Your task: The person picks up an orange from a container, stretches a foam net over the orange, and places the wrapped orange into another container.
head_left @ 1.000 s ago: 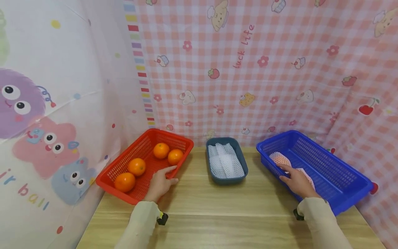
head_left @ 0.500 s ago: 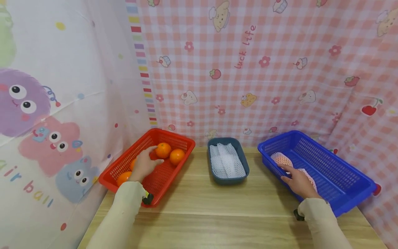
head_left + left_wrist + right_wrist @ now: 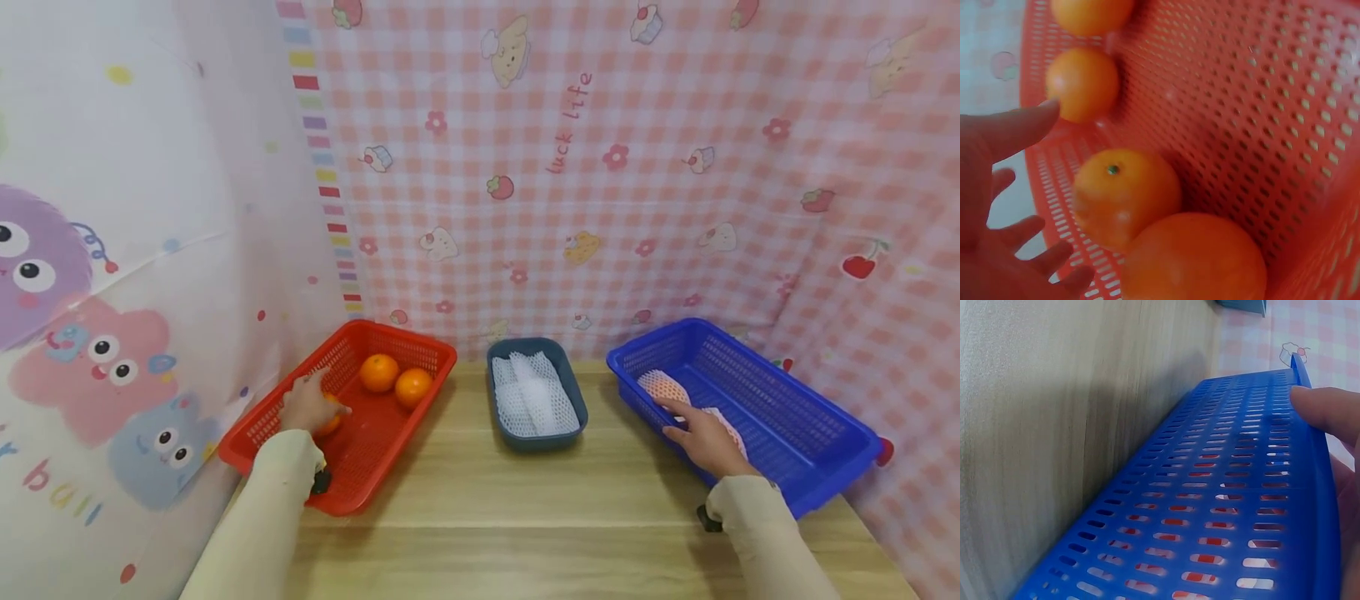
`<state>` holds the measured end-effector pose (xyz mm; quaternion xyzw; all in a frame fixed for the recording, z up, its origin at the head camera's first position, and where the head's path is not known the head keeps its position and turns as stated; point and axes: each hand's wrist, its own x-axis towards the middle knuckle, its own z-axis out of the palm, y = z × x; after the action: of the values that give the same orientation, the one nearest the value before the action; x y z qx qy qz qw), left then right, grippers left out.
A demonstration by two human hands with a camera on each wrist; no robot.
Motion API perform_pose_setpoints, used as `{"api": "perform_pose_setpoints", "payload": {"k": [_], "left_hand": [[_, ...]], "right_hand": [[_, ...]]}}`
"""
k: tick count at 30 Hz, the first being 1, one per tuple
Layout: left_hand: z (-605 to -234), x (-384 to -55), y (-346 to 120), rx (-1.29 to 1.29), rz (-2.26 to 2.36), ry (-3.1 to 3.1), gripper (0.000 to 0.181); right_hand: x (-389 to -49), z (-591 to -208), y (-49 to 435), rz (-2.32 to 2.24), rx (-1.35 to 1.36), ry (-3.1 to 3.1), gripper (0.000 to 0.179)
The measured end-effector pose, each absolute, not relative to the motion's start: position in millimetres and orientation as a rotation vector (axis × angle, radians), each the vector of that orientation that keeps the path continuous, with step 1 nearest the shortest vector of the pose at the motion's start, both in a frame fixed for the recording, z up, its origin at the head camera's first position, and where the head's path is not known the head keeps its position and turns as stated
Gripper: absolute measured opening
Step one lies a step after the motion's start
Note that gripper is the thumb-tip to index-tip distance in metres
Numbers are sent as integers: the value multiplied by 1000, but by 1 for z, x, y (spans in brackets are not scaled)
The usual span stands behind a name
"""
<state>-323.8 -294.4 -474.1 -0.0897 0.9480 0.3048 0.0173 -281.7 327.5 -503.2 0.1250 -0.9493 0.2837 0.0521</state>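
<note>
Red perforated plastic forms the left basket, which is placed on the wood-grain table. Four oranges are contained in it: two are seated at the far end, and two are located near the left wall, below the left hand. The left hand is positioned over the left side of this basket. Its fingers are spread and released, and no orange is grasped; in the left wrist view a gap is seen between the palm and the nearest fruit.

The blue basket is set at the right, angled outward. Its near-left rim is grasped by the right hand, with the thumb placed outside and the other fingers laid over the inner side. Two net-wrapped fruits are held along the same wall, one partly covered by the hand.

Between the baskets, a dark teal tray is filled with white foam nets. The rear is closed off by a pink checked cloth.
</note>
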Motion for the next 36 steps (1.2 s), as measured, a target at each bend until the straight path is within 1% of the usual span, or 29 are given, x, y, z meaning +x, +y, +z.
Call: {"api": "perform_pose_setpoints", "payload": {"k": [3,10,17,24,30,36], "left_hand": [[-481,-323,-302,-246,878,2908,90],[-495,-322,-312,-159,785,2915,73],[-506,-325,-308,-121,754,2886,82],[-511,-328,-295,-89,728,2938,81],[-505,-335,-277,-68,839,2997,79],[-480,-337,-253,-48,938,3038,77]], "right_hand": [[-283,-504,324,881,392,-2883,49],[-286,-504,319,888,401,-2895,49],[-285,-501,317,872,393,-2894,50],[-284,-502,320,869,386,-2895,50],[-283,-504,326,862,366,-2895,49],[-281,-502,329,860,360,-2899,49]]}}
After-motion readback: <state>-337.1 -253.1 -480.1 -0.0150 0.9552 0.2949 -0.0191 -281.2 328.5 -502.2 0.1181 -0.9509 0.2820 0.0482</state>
